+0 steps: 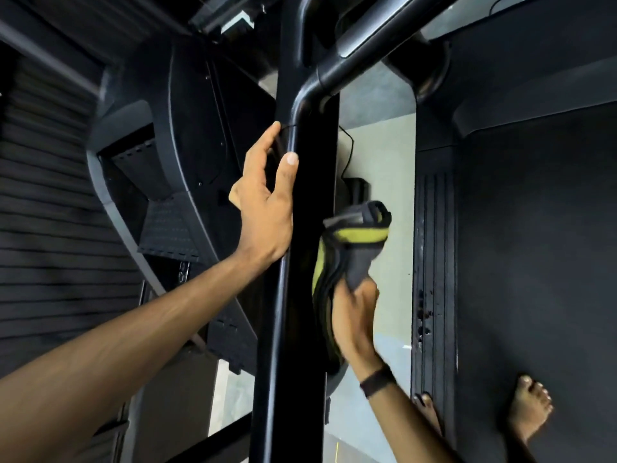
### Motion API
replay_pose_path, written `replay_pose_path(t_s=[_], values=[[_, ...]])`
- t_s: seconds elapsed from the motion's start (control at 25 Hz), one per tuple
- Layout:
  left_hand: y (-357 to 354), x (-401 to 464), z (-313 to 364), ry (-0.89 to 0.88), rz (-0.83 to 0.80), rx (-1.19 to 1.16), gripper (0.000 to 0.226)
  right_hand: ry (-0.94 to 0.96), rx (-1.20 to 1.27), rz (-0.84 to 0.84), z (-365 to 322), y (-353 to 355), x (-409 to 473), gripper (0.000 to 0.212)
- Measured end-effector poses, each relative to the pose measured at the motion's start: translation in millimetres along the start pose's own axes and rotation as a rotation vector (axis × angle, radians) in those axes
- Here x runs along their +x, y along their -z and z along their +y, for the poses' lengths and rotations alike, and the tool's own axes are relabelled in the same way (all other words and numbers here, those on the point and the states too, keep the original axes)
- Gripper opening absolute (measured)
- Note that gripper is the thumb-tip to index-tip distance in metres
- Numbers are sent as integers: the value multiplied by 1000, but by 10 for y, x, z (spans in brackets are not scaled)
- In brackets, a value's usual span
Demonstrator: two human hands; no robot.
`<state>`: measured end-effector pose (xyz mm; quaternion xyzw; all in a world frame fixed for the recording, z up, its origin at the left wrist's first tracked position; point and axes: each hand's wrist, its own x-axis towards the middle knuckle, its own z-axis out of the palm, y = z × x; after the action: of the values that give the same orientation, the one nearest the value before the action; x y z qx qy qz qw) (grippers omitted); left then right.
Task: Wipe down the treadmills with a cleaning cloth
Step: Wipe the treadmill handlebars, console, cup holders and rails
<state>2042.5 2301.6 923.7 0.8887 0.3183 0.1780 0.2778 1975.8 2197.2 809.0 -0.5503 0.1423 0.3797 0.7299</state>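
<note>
Two hands work the treadmill's black upright (pixel 310 228): the left hand (pixel 263 208) wraps loosely around it, while the right hand (pixel 354 315) grips a bunched grey cloth (pixel 350 248) — yellow-green edged — pressed to the post's right side.

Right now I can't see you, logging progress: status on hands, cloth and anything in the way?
Left hand gripping the upright. Right hand holding cloth against the upright's right side. Nothing blocking the cloth.
</note>
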Motion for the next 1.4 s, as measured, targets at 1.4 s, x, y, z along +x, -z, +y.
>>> replay_pose_path(t_s=[1.4], values=[[953,-2066,-318,197,188,-107,7,261,-223,-68,-39,218,-1044,36]])
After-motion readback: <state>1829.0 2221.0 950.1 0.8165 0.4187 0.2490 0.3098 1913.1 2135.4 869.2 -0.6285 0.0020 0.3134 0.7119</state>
